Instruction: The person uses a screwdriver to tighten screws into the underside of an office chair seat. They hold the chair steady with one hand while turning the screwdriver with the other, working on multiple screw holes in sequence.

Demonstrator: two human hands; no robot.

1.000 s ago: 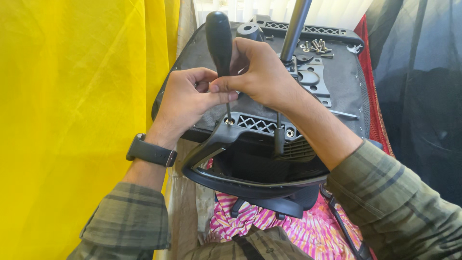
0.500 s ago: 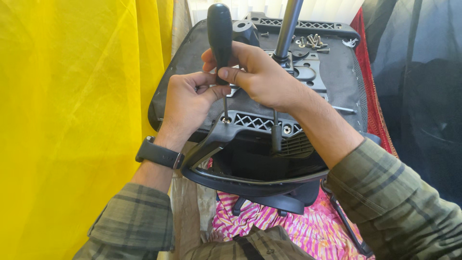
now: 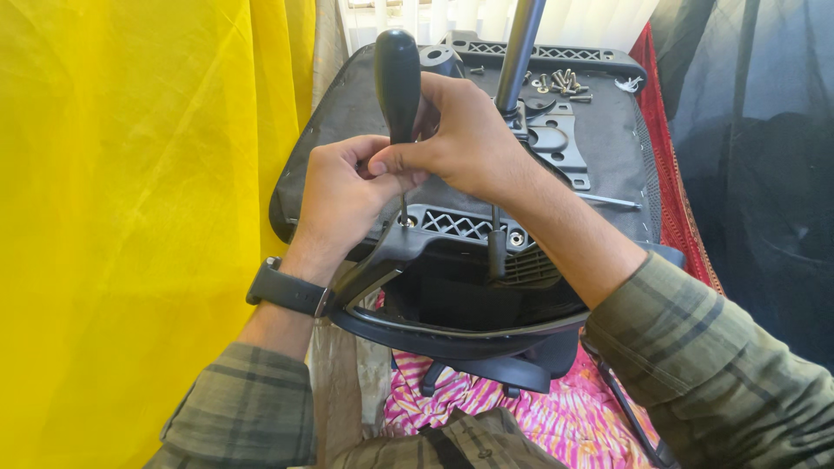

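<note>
An upturned black office chair seat [image 3: 347, 113] lies in front of me, its armrest bracket [image 3: 460, 227] nearest. A screwdriver with a black handle [image 3: 397, 78] stands upright, its tip on a screw at the bracket's left end. My right hand [image 3: 465, 139] grips the handle low down with thumb and fingers. My left hand [image 3: 339, 195] is curled around the shaft just below it. A black armrest loop [image 3: 452, 326] curves under the bracket.
Several loose screws [image 3: 560, 82] lie on the seat's far side near a metal mounting plate [image 3: 560, 143] and a grey gas-lift tube [image 3: 519, 48]. A yellow curtain [image 3: 130, 217] hangs at left, dark fabric [image 3: 756, 156] at right, pink patterned cloth [image 3: 539, 417] below.
The view has shifted slightly; both hands stay on the screwdriver at the same screw, with the right hand's fingers re-gripped a little around the handle.
</note>
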